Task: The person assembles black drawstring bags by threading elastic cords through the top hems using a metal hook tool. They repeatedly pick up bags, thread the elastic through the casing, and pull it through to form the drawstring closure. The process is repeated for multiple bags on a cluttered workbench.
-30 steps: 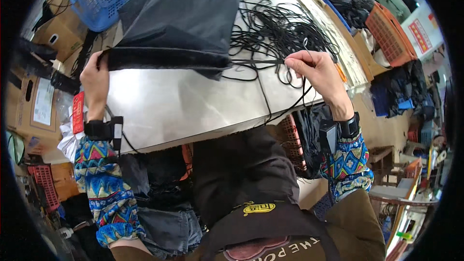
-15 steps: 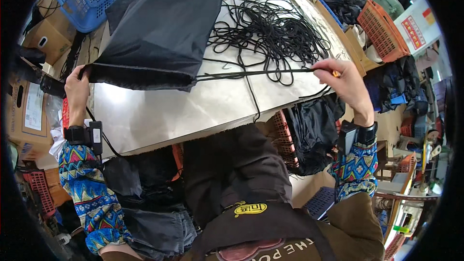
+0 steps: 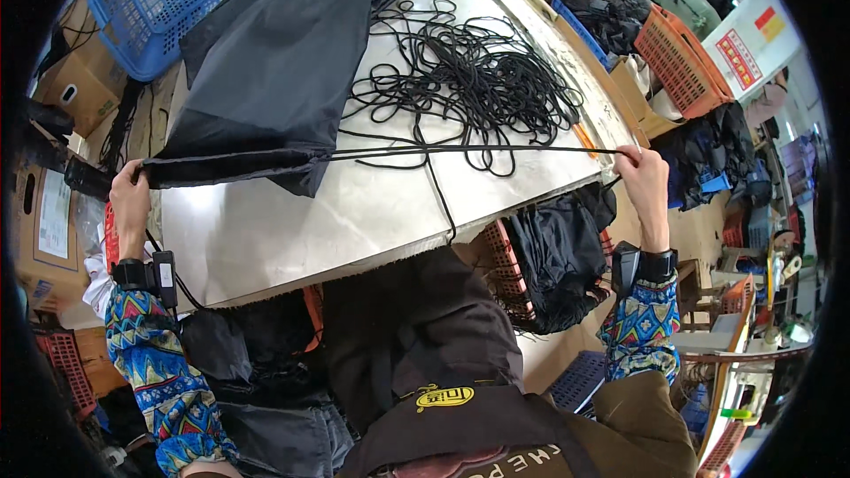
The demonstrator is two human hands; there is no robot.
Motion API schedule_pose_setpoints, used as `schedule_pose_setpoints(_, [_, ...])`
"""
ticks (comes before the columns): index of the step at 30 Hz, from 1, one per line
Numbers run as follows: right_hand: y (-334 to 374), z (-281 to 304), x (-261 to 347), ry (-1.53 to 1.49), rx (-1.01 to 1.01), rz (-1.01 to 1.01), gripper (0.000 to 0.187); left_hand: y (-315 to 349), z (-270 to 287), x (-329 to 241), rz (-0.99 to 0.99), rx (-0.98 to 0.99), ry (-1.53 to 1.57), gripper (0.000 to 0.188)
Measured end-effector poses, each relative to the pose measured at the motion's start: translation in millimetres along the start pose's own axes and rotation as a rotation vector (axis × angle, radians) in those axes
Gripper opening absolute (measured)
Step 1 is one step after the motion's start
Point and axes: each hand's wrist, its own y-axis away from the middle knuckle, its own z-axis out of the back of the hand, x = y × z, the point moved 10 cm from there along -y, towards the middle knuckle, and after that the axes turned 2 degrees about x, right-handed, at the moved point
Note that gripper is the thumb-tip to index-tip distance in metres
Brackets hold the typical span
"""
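Note:
A black fabric bag (image 3: 274, 62) lies across the left part of the pale tabletop, its hemmed edge toward me. At the far left end of that hem, my left hand (image 3: 131, 204) is closed, pinching the corner of the bag. Black cord (image 3: 522, 149) runs out of the hem's other end, stretched straight and nearly level to the right. Its end is pinched in the fingers of my right hand (image 3: 648, 181), just off the table's right edge. Behind the taut cord spreads a loose tangled heap of black cord (image 3: 505, 71).
A blue plastic basket (image 3: 142, 18) stands at the back left, beside cardboard boxes (image 3: 49, 230). An orange basket (image 3: 682, 62) is at the far right. Below the table edge, a red basket (image 3: 512, 265) holds black fabric. One cord strand hangs over the front edge.
My right hand has moved to the right with the cord, and a longer stretch now shows beyond the hem. The hem has gathered narrower; my left hand keeps its pinch.

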Motion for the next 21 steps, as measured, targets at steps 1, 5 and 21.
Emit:
schedule_pose_setpoints(1, [-3.3, 5.8, -10.1, 0.091, -0.042, -0.006, 0.025, 0.9, 1.6, 3.3, 0.015, 0.003, 0.010, 0.025])
schedule_pose_setpoints(5, [-6.8, 32.1, -38.9, 0.229, -0.172, 0.108, 0.024, 13.4, 4.7, 6.4, 0.180, 0.169, 0.063, 0.027])
schedule_pose_setpoints(21, [57.2, -61.4, 88.9, -0.477, 0.826, 0.165, 0.051, 5.6, 165.4, 24.9, 0.022, -0.031, -0.273, 0.025])
